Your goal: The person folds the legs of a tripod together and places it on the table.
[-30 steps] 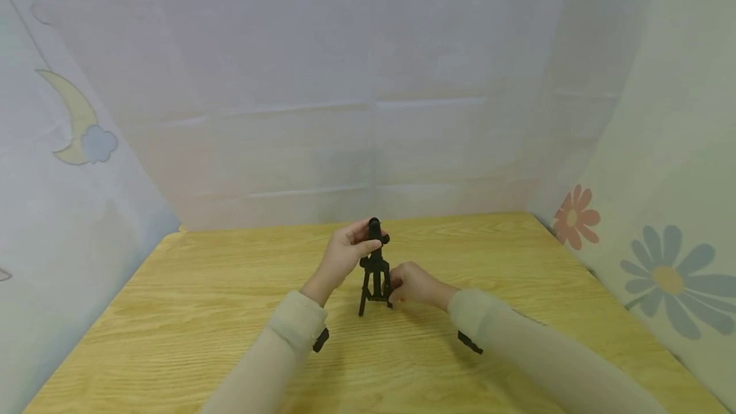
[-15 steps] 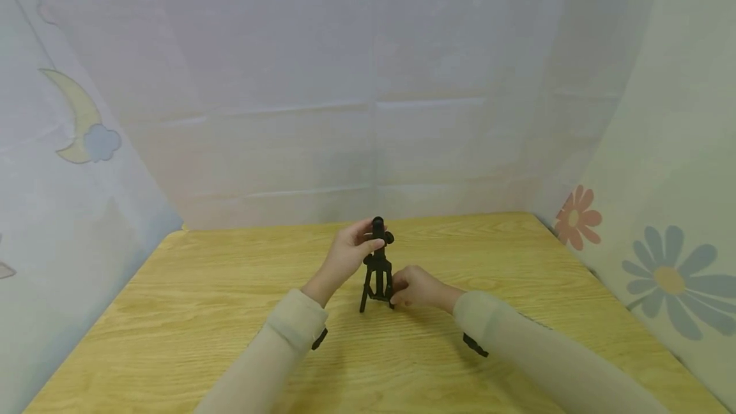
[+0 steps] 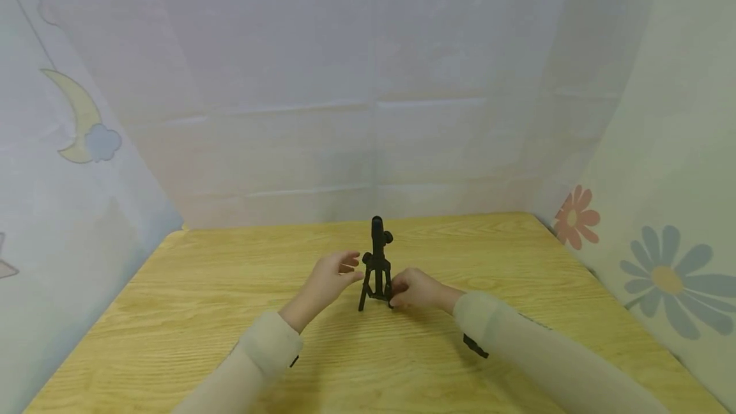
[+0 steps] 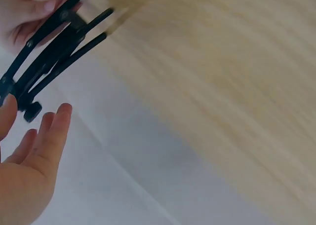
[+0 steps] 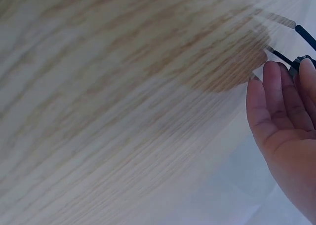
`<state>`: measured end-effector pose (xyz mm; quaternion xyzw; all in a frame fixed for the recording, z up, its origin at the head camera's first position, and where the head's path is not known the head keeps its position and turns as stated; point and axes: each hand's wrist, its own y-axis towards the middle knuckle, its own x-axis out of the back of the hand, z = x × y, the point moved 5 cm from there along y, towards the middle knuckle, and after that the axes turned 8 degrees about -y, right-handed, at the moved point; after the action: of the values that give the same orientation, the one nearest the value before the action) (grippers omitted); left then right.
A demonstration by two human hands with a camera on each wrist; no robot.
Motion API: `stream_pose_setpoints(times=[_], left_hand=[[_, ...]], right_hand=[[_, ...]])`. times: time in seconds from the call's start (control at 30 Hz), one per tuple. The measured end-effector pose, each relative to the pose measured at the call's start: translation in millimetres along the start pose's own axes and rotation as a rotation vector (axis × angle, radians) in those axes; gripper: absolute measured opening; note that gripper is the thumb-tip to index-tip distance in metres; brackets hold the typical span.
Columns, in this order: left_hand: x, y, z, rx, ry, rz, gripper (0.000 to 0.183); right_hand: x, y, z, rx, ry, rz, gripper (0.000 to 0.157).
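A small black tripod (image 3: pixel 377 251) stands upright with its legs spread, near the middle of the table in the head view. To its left, my left hand (image 3: pixel 329 281) is off the tripod, its fingers parted and loosely extended. In the left wrist view, the fingers of that hand (image 4: pixel 37 168) are beside a knob on the tripod (image 4: pixel 54 50), with a gap between. My right hand (image 3: pixel 416 289) pinches the tripod's right leg low down. The right wrist view shows this hand (image 5: pixel 289 121) at the right edge, with only parts of the dark legs visible.
The wooden table (image 3: pixel 230 292) reaches back to a pale creased sheet (image 3: pixel 368 114). Printed side walls stand left and right, one with a moon (image 3: pixel 80 117), the other with flowers (image 3: pixel 667 280). A dark device (image 3: pixel 475 345) is under the right sleeve.
My left hand has let go of the tripod's upper part and moved down and left. The right hand stays at the leg, and the tripod has hardly shifted.
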<state>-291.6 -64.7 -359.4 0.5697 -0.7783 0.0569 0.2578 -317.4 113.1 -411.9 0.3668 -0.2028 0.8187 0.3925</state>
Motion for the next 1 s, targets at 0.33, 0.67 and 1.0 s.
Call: stream_pose_setpoints(times=[0.33, 0.67, 1.0], left_hand=[[-19.1, -10.4, 20.9, 0.048, 0.069, -0.004, 0.030], [-33.1, -5.9, 21.9, 0.039, 0.092, -0.036, 0.016], [-38.2, -0.6, 18.0, -0.026, 0.209, 0.004, 0.010]], right_hand=[[-3.2, 0, -5, -0.036, -0.038, -0.013, 0.004], [-4.2, -1, -4, -0.026, -0.043, -0.044, 0.005], [-5.1, -3, 0, -0.015, -0.075, -0.043, 0.003]])
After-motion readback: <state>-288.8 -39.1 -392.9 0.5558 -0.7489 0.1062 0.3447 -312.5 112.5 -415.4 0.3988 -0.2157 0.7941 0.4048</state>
